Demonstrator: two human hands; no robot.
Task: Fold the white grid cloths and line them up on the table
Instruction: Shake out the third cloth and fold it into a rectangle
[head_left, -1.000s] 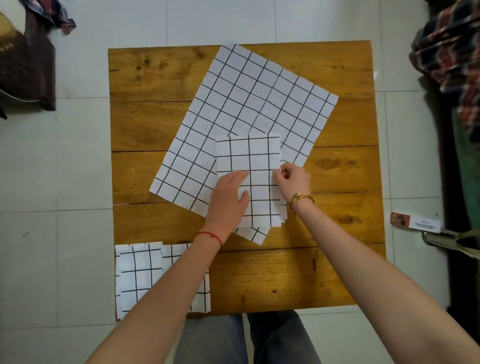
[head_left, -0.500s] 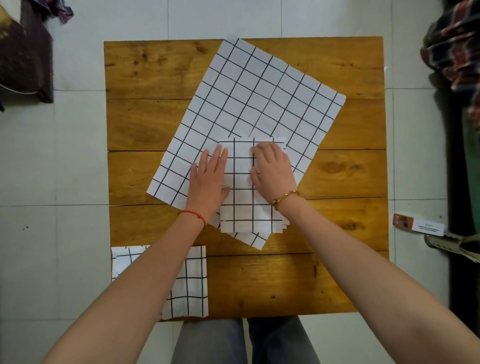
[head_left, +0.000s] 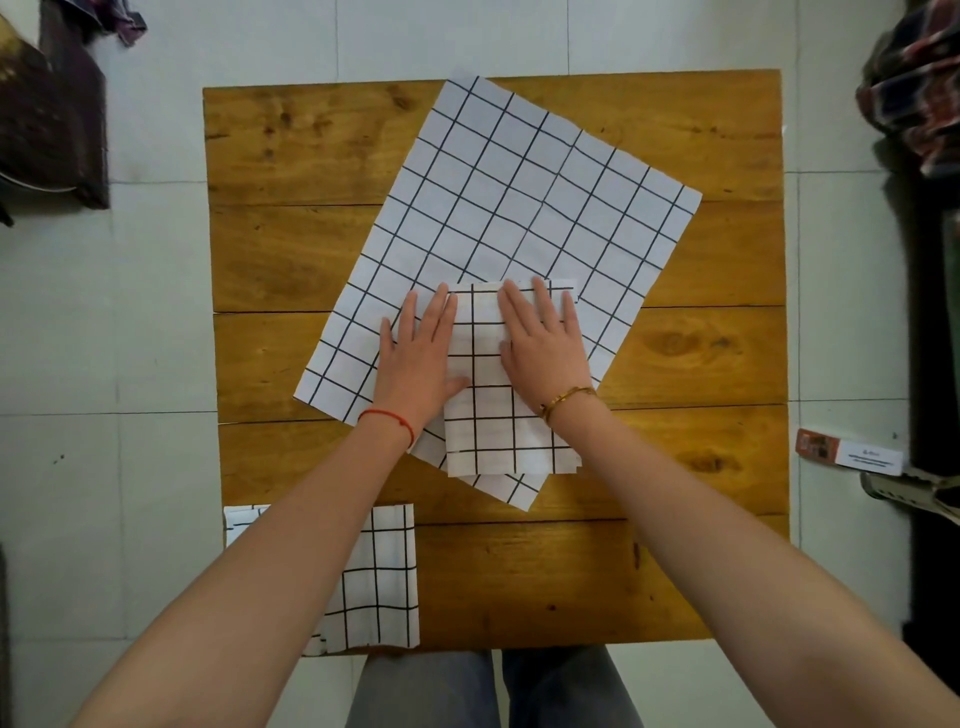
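A folded white grid cloth (head_left: 498, 431) lies in the middle of the wooden table (head_left: 701, 364), on top of a large unfolded grid cloth (head_left: 519, 197) that is spread at an angle. My left hand (head_left: 415, 358) rests flat with fingers apart on the folded cloth's left edge, partly on the unfolded cloth. My right hand (head_left: 545, 343) presses flat on the folded cloth's upper right part. Another folded grid cloth (head_left: 379, 577) sits at the table's near left corner, half hidden under my left forearm.
The table stands on a pale tiled floor. A dark chair (head_left: 47, 119) is at the far left. Checked clothing (head_left: 914, 88) hangs at the far right. A small card box (head_left: 847, 457) and a shoe (head_left: 914, 488) lie on the floor to the right.
Both hands went from pinching the folded cloth's lower half to lying flat on its upper half. They slid away from me along it. The view shifted slightly.
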